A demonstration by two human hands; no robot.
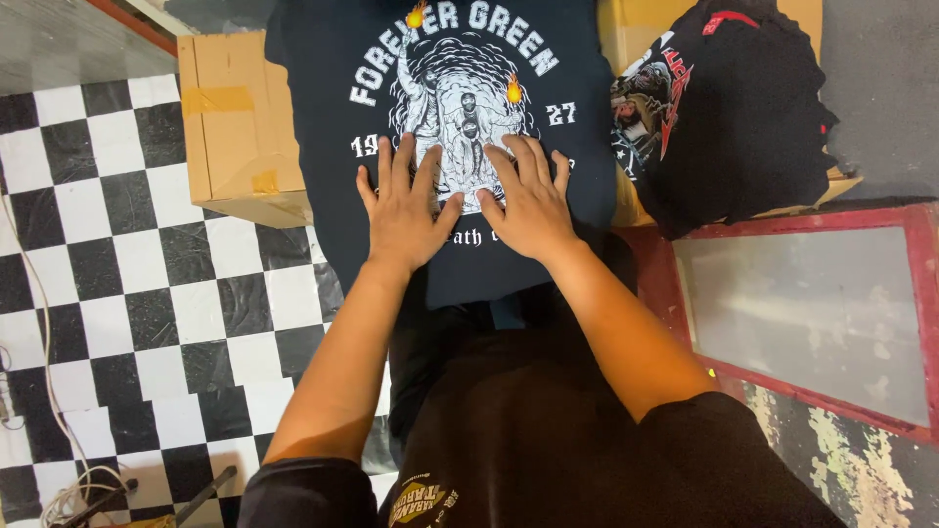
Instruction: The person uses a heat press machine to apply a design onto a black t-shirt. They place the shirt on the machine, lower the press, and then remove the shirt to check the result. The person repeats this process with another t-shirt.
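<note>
A checkered floor (127,293) spreads at the left. A dark printed T-shirt (323,147) lies flat and smooth over a cardboard box (235,127); judging by that, spreading looks done. A red-framed screen (812,313) sits at the right, with 1 bundled black shirt (753,108) above it. Left hand (403,210) and right hand (528,205) press flat, fingers splayed, gripping nothing.

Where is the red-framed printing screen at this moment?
In the head view, the red-framed screen lies low on the person's right, just below the black printed garment and right of the right hand.
</note>
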